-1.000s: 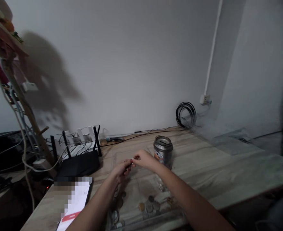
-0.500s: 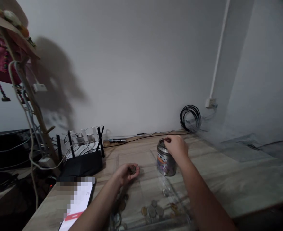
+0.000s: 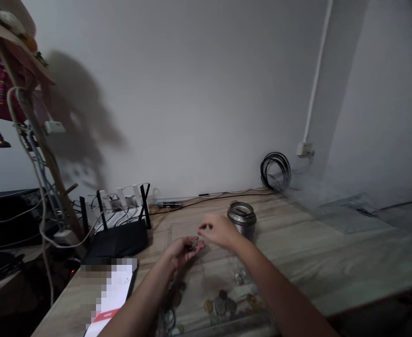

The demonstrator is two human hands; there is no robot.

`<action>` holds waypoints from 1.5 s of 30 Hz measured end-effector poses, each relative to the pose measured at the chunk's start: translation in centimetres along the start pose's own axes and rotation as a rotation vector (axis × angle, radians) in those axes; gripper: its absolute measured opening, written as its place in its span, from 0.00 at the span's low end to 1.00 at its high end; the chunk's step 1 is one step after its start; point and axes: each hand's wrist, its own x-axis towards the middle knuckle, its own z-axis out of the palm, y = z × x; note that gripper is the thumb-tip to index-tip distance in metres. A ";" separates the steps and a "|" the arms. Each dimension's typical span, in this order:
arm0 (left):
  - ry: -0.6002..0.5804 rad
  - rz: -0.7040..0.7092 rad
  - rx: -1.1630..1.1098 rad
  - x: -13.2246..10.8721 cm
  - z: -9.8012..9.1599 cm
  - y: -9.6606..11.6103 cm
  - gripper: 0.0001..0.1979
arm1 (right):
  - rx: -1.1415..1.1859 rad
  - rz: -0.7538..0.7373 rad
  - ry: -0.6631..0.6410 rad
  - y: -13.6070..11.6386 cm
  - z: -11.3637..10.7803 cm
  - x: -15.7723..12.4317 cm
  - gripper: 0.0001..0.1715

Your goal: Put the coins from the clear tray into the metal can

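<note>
My left hand (image 3: 185, 250) is turned palm up with its fingers curled around a few coins (image 3: 193, 244). Just above and to the right hovers my right hand (image 3: 220, 231), its fingertips apart and close to the left fingers, with nothing visible between them. Behind the right wrist stands a round metal coin tin (image 3: 241, 213) with a slot in its lid; my hand and forearm hide much of its printed side. In a clear plastic tray (image 3: 227, 324) under my forearms lie several silver and brass-coloured coins (image 3: 220, 307), loosely grouped.
A phone (image 3: 116, 290) with a lit screen lies left of my left forearm. Behind it sit a black router (image 3: 119, 239) and tangled cables. Coiled black cable (image 3: 275, 171) leans on the wall, and a clear plastic sheet (image 3: 356, 215) lies at the right.
My right hand has left the tin's lid and moved left, down to beside my left hand. The lid slot is now uncovered. The left hand has stayed nearly in place.
</note>
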 end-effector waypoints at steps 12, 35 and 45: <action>0.076 0.006 0.036 -0.2 0.5 0.0 0.08 | 0.080 -0.066 -0.163 -1.3 2.1 0.1 0.10; 0.098 0.113 0.135 -1.1 1.1 0.2 0.04 | -0.130 0.223 0.401 1.0 -2.9 -0.3 0.15; 0.116 0.103 0.101 -1.3 1.4 0.2 0.04 | 0.114 0.226 -0.157 -0.4 3.3 0.2 0.11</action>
